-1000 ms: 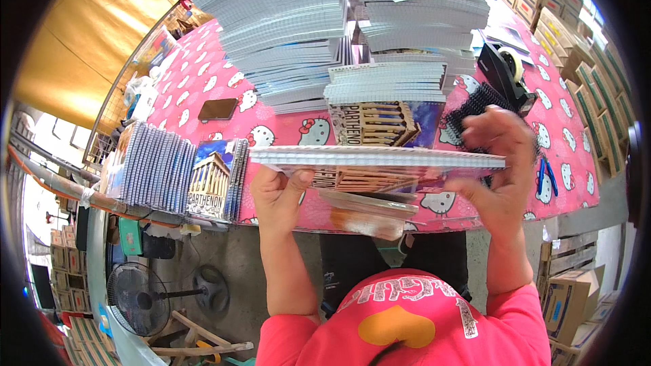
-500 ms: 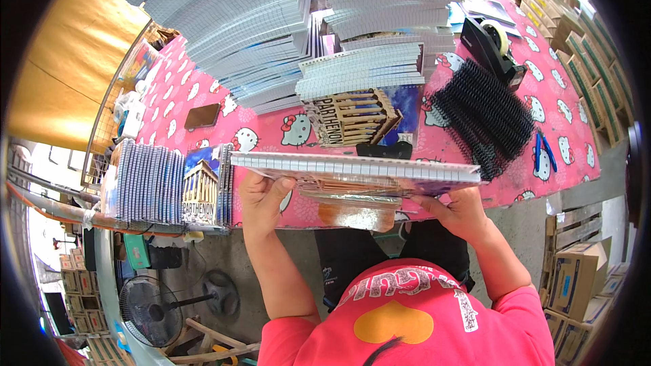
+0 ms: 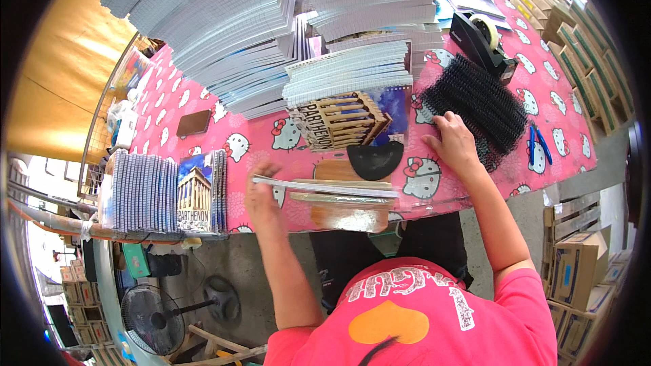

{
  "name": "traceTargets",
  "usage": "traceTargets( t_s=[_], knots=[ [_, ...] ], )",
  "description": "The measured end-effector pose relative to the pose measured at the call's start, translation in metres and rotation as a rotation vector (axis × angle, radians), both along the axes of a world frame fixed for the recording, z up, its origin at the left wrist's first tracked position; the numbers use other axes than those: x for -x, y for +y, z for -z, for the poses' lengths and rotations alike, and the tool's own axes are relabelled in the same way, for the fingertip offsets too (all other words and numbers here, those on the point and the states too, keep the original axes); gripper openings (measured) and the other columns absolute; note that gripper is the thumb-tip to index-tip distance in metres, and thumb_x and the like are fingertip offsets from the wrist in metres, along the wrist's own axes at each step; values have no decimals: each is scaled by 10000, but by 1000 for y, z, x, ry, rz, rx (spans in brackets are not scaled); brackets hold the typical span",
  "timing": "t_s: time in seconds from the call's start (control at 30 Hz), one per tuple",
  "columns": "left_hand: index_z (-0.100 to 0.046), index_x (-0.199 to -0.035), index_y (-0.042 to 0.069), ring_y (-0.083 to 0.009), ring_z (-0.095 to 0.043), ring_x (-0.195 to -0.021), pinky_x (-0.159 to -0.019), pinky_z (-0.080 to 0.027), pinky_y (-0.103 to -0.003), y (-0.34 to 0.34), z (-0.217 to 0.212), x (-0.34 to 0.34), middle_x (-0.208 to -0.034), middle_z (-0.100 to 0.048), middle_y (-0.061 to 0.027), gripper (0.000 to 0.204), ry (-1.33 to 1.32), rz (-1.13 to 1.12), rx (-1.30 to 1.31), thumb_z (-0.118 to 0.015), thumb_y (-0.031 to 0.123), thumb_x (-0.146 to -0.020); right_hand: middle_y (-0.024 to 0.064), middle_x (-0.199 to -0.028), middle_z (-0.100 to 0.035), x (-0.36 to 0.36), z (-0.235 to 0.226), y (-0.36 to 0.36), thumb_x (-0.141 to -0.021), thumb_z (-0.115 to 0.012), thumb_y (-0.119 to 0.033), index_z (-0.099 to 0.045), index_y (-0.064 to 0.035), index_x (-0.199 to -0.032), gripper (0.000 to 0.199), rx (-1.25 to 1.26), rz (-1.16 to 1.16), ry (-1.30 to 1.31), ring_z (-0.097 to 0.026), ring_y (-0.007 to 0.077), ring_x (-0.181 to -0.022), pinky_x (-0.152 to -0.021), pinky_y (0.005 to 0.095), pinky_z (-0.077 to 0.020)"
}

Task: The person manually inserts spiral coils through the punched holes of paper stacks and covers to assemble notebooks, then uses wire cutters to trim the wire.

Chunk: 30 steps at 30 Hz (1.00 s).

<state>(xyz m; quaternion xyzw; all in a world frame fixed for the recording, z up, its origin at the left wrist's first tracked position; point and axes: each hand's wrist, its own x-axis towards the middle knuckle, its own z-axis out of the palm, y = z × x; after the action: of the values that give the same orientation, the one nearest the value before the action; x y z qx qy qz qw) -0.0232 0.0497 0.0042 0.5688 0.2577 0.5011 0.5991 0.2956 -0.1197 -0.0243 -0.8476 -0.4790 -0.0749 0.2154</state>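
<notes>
My left hand (image 3: pixel 263 196), slightly blurred, grips the left end of a notebook (image 3: pixel 339 188) with loose pages. That notebook is seen edge-on, above a wooden block (image 3: pixel 352 219) with a clear, shiny covering at the table's front edge. My right hand (image 3: pixel 456 141) rests on the near-left side of a pile of black plastic binding coils (image 3: pixel 485 105), its thumb and fingers apart. Just behind the held notebook lies a black half-round piece (image 3: pixel 375 160). Beyond it is a stack of unbound notebooks (image 3: pixel 359 118) with a temple on the cover.
Tall stacks of gridded pages (image 3: pixel 210 20) fill the table's back. Bound notebooks (image 3: pixel 146 190) stand in a row at left, near a brown phone-like slab (image 3: pixel 194 123). At right are blue-handled pliers (image 3: pixel 540 144) and a tape dispenser (image 3: pixel 483 44). A fan (image 3: pixel 152 318) stands below left.
My right hand has let go of the notebook and moved up and right to the black coils. The notebook, now in my left hand alone, has dropped lower and tilted.
</notes>
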Motion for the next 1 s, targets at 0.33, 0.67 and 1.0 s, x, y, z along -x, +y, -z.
traceTargets(
  t_s=[0.33,0.67,1.0],
  knots=[
    [-441,-1277,-2,-271,-526,-1071,-1033,-274,-452,-56,-31,-35,-1210,-527,-180,581,168,-544,-715,-602,370,-861,133,-808,-554,4,-63,-17,-833,-471,-10,-492,-12,-1098,266,-473,-177,826,-592,233,-716,-697,337,-481],
    [-620,-1097,176,-183,-523,-932,-1036,-90,-549,-104,-26,-89,-883,-515,16,444,694,-167,-1042,-724,388,-721,132,-857,-570,67,-120,-54,-888,-548,-78,-574,-21,-1116,236,-135,-649,576,-586,321,-790,-710,361,-477],
    [-670,-970,148,-188,-563,-889,-834,-312,-355,-89,-57,-77,-907,-628,-3,254,599,144,-909,-731,144,-723,114,-902,-588,66,-105,-44,-753,-633,25,-636,-36,-992,247,-267,-658,561,-592,283,-850,-716,352,-481]
  ],
)
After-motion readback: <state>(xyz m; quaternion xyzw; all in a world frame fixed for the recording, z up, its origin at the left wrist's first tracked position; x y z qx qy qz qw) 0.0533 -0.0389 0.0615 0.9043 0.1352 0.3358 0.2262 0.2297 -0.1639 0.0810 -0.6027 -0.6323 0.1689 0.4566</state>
